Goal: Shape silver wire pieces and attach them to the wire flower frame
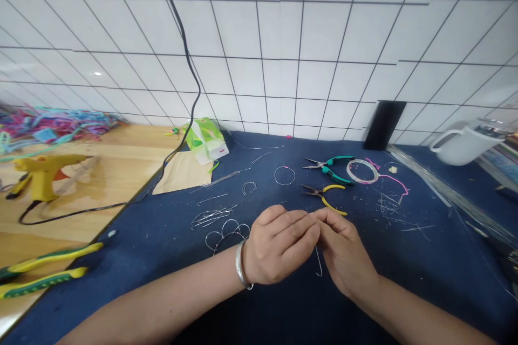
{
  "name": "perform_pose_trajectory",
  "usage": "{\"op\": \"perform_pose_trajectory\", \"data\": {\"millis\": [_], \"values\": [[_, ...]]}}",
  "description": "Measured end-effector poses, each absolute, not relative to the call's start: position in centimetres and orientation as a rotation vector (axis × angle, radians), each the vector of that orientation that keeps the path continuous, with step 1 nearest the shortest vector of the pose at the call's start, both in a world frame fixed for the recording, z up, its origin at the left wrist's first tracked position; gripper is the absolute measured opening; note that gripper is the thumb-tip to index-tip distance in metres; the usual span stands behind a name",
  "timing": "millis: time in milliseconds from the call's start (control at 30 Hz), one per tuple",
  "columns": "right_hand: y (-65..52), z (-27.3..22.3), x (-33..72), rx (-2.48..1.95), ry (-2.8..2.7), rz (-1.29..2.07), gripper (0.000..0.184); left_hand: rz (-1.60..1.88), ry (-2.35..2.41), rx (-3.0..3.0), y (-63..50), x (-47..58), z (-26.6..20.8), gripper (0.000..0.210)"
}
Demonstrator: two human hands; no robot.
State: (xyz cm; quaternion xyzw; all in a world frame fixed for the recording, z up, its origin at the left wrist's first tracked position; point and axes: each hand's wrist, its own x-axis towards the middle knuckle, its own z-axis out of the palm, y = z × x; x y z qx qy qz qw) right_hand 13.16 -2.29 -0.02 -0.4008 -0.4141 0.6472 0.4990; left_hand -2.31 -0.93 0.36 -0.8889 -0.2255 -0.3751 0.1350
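My left hand (283, 245) and my right hand (342, 250) meet at the fingertips over the blue cloth. A thin piece of metal wire (319, 263) hangs down between them, its lower end bent into a small hook. Both hands are closed on the wire; its upper part is hidden by my fingers. Just left of my left wrist lies a wire piece with round loops (222, 234), partly covered by the forearm. Beyond my hands are yellow-handled pliers (324, 194), teal-handled pliers (329, 164) and a wire ring (285, 176) with a pink bit.
Wire lengths (212, 217) lie to the left, with wire scraps (390, 206) and a wire coil (348, 172) to the right. A yellow glue gun (42, 172) and large pliers (52, 267) rest on the wooden surface. A white mug (465, 144) stands far right; a black cord (188, 59) crosses the left.
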Motion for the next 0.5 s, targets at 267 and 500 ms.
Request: {"op": "perform_pose_trajectory", "data": {"millis": [267, 500], "values": [[-2.5, 0.3, 13.1, -0.981, -0.591, 1.858, 0.008, -1.165, -0.687, -2.516, -0.9, -1.3, -1.7, 0.017], [-1.8, -0.3, 13.0, -0.916, -0.846, 1.965, 0.019, -0.926, -0.796, -2.661, 0.8, -3.1, 2.0, 0.016]]}}
